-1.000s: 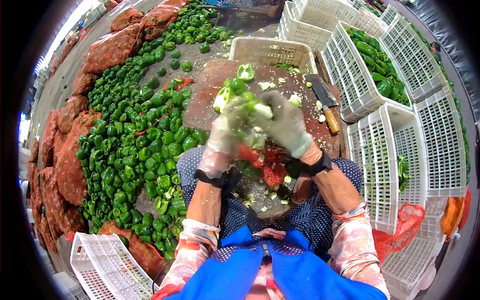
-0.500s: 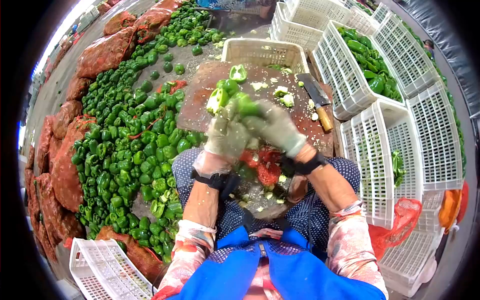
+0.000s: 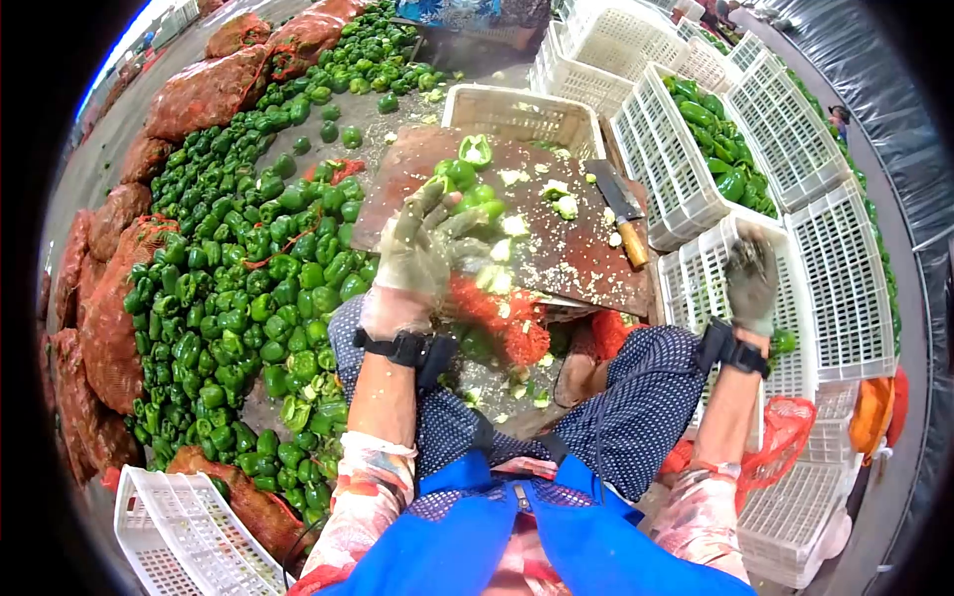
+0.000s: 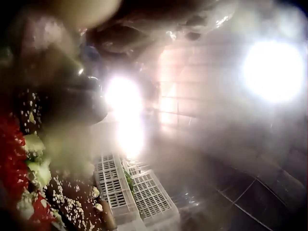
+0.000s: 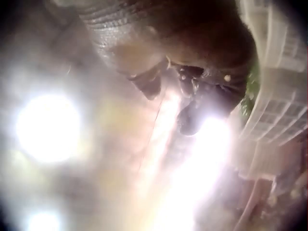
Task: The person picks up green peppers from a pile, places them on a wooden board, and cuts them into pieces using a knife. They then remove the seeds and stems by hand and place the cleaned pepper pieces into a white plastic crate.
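My gloved left hand (image 3: 412,253) is over the near left part of the brown chopping board (image 3: 596,268), fingers spread and partly blurred. Just beyond its fingertips lie green bell peppers (image 3: 460,175) and a cut pepper half (image 3: 475,151). Pale pepper cores (image 3: 500,278) are blurred below that hand, near red netting (image 3: 522,338). My gloved right hand (image 3: 752,278) is out to the right over a white crate (image 3: 696,278), its fingers loosely bent with nothing visible between them in the right wrist view. A green pepper (image 3: 783,341) shows inside the crate beside that wrist.
A knife (image 3: 621,204) with a wooden handle lies at the board's right side. Behind the board stands a white bin (image 3: 522,104). Another crate holds green peppers (image 3: 720,139). Heaped bell peppers (image 3: 248,268) and red mesh sacks (image 3: 124,328) cover the left side.
Earlier both hands were together over the board, working a green pepper. They have parted: the right hand has swung right to the crate, while the left stays over the board with fingers spread.
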Available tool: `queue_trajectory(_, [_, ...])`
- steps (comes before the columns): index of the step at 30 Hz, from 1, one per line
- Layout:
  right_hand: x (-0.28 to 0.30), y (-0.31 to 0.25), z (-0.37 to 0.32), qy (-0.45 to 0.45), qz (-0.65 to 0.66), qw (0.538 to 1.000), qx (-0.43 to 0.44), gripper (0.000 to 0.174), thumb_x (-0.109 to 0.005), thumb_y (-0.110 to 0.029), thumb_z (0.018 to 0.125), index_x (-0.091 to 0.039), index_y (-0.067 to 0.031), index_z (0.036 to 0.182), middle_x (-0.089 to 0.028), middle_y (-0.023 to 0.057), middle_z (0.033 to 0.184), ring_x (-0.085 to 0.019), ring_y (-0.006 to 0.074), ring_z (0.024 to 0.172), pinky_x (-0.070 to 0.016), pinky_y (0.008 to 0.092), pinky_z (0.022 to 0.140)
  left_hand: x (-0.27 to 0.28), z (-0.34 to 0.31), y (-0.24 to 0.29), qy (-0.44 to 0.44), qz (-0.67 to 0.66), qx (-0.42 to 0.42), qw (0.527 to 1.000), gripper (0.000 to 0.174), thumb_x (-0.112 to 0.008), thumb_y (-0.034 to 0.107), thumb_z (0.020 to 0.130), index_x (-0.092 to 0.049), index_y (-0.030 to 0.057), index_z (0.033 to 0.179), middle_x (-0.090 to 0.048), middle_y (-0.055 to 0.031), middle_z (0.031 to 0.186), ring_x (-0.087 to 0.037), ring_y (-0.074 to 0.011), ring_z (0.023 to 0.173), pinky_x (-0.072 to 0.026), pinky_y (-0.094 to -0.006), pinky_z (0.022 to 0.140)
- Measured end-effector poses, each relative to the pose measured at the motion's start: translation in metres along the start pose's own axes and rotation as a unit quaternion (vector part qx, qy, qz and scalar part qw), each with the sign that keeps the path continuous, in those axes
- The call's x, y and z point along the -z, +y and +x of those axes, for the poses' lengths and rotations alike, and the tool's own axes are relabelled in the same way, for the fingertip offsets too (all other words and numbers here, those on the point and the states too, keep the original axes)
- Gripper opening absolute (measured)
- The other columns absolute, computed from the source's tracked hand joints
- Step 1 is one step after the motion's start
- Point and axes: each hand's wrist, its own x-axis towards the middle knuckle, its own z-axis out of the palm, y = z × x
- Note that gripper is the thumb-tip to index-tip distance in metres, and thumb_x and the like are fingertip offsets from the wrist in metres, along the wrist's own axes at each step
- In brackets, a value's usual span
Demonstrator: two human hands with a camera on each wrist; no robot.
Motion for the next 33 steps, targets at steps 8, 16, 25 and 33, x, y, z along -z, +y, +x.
queue_trajectory(8, [-0.280, 0.056, -0.010, -0.487, -0.451, 0.740, 0.108, 0.069, -0.069, -0.014, 0.079, -0.039, -0.0113, 0.141, -0.046, 0.0161, 0.139, -0.053, 0.0324, 0.120, -0.0444, 0.0404, 0.101, 0.004, 0.000, 0.011, 0.065, 0.061, -0.031, 0.996, 0.058, -0.064, 0.041, 0.089, -0.049, 0.0008, 0.128, -0.054, -0.0189, 0.122, -0.057, -0.0386, 0.110, -0.0558, -0.0511, 0.081])
queue_trajectory(16, [-0.286, 0.094, -0.003, -0.415, -0.503, 0.754, -0.080, 0.055, -0.069, -0.023, 0.077, -0.051, -0.0081, 0.127, -0.061, 0.0176, 0.116, -0.062, 0.0308, 0.104, -0.0489, 0.0374, 0.092, 0.017, 0.011, 0.009, 0.072, 0.097, -0.016, 0.993, 0.056, -0.069, 0.034, 0.087, -0.049, -0.0010, 0.126, -0.054, -0.0173, 0.120, -0.060, -0.0356, 0.105, -0.0582, -0.0471, 0.077])
queue_trajectory(25, [-0.232, 0.114, 0.011, -0.203, -0.357, 0.903, -0.125, 0.046, -0.063, -0.028, 0.078, -0.060, -0.0073, 0.119, -0.068, 0.0199, 0.100, -0.067, 0.0288, 0.093, -0.0512, 0.0376, 0.080, 0.012, 0.019, -0.029, 0.057, 0.119, 0.048, 0.990, 0.050, -0.064, 0.032, 0.089, -0.048, 0.0019, 0.125, -0.055, -0.0115, 0.114, -0.059, -0.0296, 0.102, -0.0592, -0.0453, 0.071])
queue_trajectory(33, [-0.222, 0.081, 0.007, -0.295, -0.272, 0.900, -0.171, 0.046, -0.061, -0.021, 0.081, -0.057, -0.0010, 0.121, -0.068, 0.0158, 0.092, -0.066, 0.0210, 0.081, -0.0516, 0.0332, 0.074, -0.018, 0.016, -0.045, 0.098, 0.080, 0.176, 0.976, 0.049, -0.065, 0.031, 0.090, -0.047, 0.0028, 0.126, -0.058, -0.0083, 0.101, -0.062, -0.0266, 0.096, -0.0582, -0.0462, 0.077])
